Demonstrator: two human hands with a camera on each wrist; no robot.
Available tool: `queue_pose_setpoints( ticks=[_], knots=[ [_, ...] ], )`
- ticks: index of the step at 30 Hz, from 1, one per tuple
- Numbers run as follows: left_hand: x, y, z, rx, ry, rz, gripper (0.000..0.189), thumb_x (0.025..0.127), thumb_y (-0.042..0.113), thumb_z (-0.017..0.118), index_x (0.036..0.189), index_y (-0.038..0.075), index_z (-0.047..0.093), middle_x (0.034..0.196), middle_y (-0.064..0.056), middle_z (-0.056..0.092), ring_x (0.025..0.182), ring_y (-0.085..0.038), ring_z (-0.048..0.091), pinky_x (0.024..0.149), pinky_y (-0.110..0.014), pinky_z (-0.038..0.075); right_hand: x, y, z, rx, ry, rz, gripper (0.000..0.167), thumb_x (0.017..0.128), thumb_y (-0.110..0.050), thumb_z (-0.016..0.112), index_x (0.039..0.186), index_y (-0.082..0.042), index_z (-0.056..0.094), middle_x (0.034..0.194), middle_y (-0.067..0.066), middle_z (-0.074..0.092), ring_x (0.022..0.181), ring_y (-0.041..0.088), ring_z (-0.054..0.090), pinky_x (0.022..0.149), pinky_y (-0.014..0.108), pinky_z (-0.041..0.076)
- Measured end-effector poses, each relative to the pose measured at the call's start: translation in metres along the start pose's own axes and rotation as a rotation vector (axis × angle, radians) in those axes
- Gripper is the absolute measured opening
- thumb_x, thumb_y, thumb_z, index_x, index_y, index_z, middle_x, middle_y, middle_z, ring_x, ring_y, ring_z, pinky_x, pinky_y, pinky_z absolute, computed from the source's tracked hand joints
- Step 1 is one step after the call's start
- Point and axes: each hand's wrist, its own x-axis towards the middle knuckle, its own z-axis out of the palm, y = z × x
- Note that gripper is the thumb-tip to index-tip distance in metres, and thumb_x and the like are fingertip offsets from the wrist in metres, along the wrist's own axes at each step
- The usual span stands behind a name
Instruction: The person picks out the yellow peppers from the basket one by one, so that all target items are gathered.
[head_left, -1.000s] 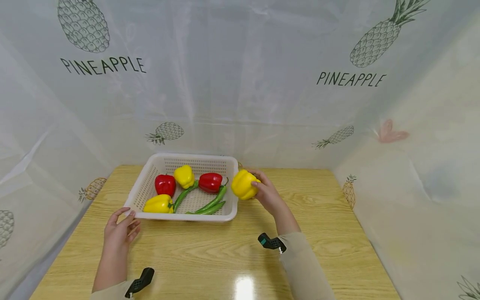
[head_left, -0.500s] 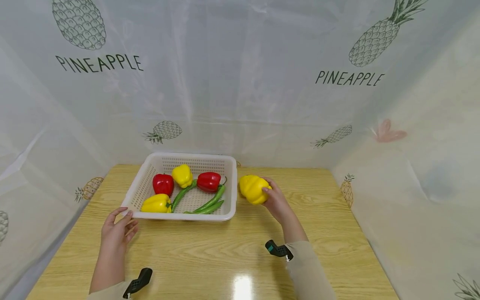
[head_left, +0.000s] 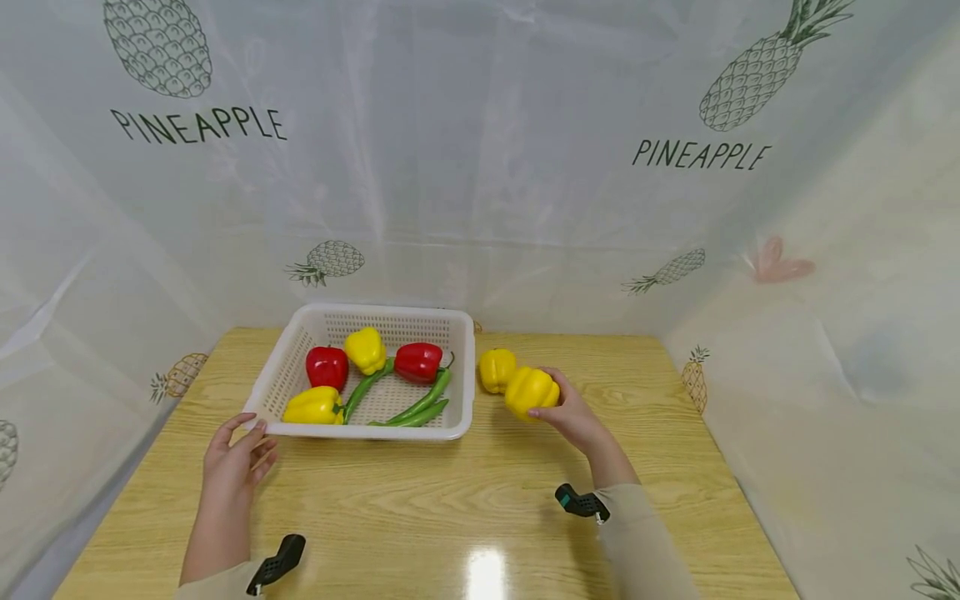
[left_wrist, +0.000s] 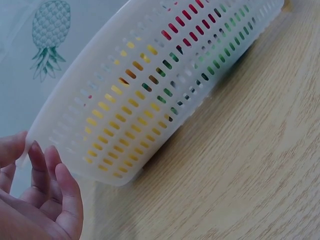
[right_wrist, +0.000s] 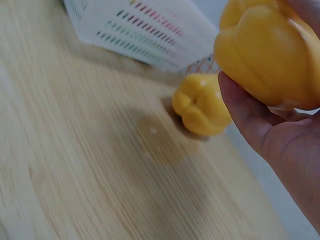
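A white perforated plastic basket [head_left: 360, 432] stands on the table. Inside are two yellow bell peppers [head_left: 365, 350], two red bell peppers [head_left: 417, 362] and several long green chili peppers [head_left: 422, 414]. At its front left corner my left hand [head_left: 234, 450] pinches the rim between thumb and forefinger, the other fingers loosely bent. To the right of the basket my right hand [head_left: 576, 417] grips a yellow bell pepper [right_wrist: 267, 55], held above the table in the right wrist view. Another yellow bell pepper [right_wrist: 202, 105] lies on the table between the held one and the basket.
A wooden table [head_left: 420, 517] carries everything, with bare wood in front and to the right. A pineapple-print plastic sheet [head_left: 480, 167] hangs behind and along both sides. Each wrist wears a small black camera [head_left: 581, 502].
My right hand has moved right and toward me with its yellow bell pepper, away from the basket. The yellow bell pepper on the table has come into view. My left hand stays at the rim.
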Motion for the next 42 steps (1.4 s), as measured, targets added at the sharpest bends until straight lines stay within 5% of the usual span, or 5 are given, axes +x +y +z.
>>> queue_pose_setpoints(
  ticks=[13,30,42],
  knots=[
    [0.002,-0.001,-0.001,0.009,0.002,0.006,0.034,0.092,0.019,0.069,0.121,0.025,0.053,0.091,0.006,0.057,0.071,-0.01,0.064,0.067,-0.026,0.057,0.008,0.003,-0.027,-0.193,-0.052,0.038,0.08,0.081,-0.007,0.08,0.145,-0.01,0.032,0.135,0.02,0.042,0.11,0.032,0.05,0.09,0.037,0.048],
    [-0.002,0.001,0.001,0.033,0.002,0.006,0.03,0.095,0.018,0.064,0.121,0.026,0.051,0.087,0.008,0.056,0.069,-0.01,0.064,0.067,-0.025,0.056,0.01,0.01,-0.044,-0.251,0.016,0.05,0.088,0.082,-0.008,0.078,0.151,-0.016,0.023,0.144,0.019,0.031,0.114,0.037,0.048,0.091,0.042,0.047],
    [0.001,0.0,0.001,0.029,0.012,-0.011,0.032,0.094,0.018,0.065,0.122,0.027,0.051,0.086,0.007,0.057,0.068,-0.01,0.063,0.066,-0.025,0.056,0.024,0.028,-0.048,-0.352,0.11,0.077,0.071,0.085,-0.016,0.078,0.144,-0.021,0.037,0.143,0.019,0.036,0.116,0.039,0.047,0.089,0.042,0.045]
  ],
)
